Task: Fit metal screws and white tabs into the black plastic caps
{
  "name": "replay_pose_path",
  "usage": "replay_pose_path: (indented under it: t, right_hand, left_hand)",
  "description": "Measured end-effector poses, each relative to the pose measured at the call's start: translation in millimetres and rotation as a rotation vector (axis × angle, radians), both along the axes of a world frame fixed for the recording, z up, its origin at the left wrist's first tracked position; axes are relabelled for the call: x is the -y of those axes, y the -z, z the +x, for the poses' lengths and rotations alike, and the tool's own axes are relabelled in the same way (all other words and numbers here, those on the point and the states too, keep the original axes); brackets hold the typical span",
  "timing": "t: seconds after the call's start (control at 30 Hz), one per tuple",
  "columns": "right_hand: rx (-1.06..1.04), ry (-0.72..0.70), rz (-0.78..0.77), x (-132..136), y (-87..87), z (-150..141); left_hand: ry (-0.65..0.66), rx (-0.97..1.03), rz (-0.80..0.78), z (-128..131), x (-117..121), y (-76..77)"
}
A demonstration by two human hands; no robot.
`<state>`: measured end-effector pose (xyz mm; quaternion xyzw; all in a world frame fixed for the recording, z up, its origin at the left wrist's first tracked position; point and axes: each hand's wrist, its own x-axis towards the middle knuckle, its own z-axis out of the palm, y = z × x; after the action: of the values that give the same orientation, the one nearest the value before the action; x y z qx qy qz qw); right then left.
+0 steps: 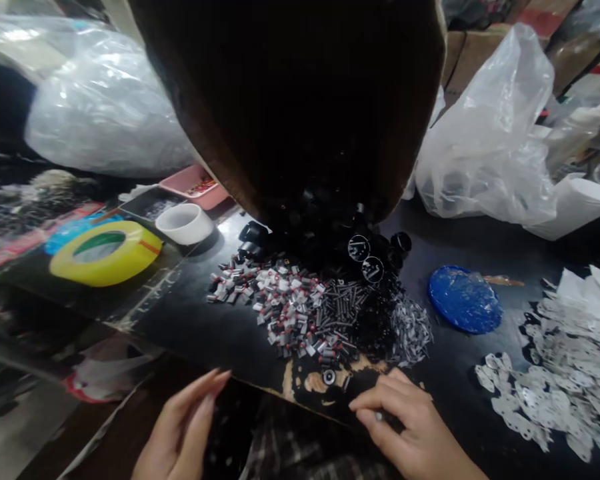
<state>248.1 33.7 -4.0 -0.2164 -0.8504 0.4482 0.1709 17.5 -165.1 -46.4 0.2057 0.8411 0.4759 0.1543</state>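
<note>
My left hand (183, 427) hovers at the table's front edge, its fingers stretched out and nothing visible in them. On the right, my right hand (407, 417) is closed in a pinch at the table edge. A small dark part with a grey tip shows between thumb and forefinger; its kind is unclear. Just left of that hand lies a small round part (329, 377) with a pale ring. Beyond are heaps of grey terminal-like pieces with red bits (293, 307), screws (343, 303), small black parts (375, 327) and thin silvery pieces (411, 330).
A large dark open container (295, 100) leans over black cylindrical parts (359, 248). Yellow tape (107, 257), a white roll (185, 223) and a pink tray (195, 187) stand left. To the right are a blue lid (464, 299), flat metal plates (570, 373) and a plastic bag (485, 147).
</note>
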Motion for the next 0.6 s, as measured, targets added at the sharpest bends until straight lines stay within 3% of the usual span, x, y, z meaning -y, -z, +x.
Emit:
replay_pose_path:
  t: [0.1,0.17,0.23,0.3,0.4,0.5,0.6]
  right_hand:
    - [-0.053,-0.019,0.066,6.1,8.5,-6.6]
    - [-0.076,-0.011,0.123,8.4,12.7,-7.8]
    - [-0.087,-0.002,0.151,8.7,15.1,-7.6]
    - [-0.095,0.019,0.14,8.0,16.0,-7.2]
    - [-0.103,0.037,0.101,7.3,17.3,-6.8]
    - [-0.096,0.025,0.083,7.6,17.9,-5.6]
    - [-0.057,0.079,-0.004,5.0,10.1,-5.2]
  left_hand:
    - [0.369,-0.46,0.072,-15.6,-83.3,-34.4]
    - [0.492,-0.526,0.107,-29.8,-143.7,-48.2]
    - [0.574,-0.554,0.114,-43.2,-192.7,-52.3]
    - [0.621,-0.574,0.112,-52.3,-221.3,-48.8]
    - [0.616,-0.584,0.111,-56.0,-222.0,-40.7]
    - [0.537,-0.582,0.141,-46.4,-187.1,-40.8]
    - [0.521,-0.566,0.202,-16.5,-142.4,-42.0]
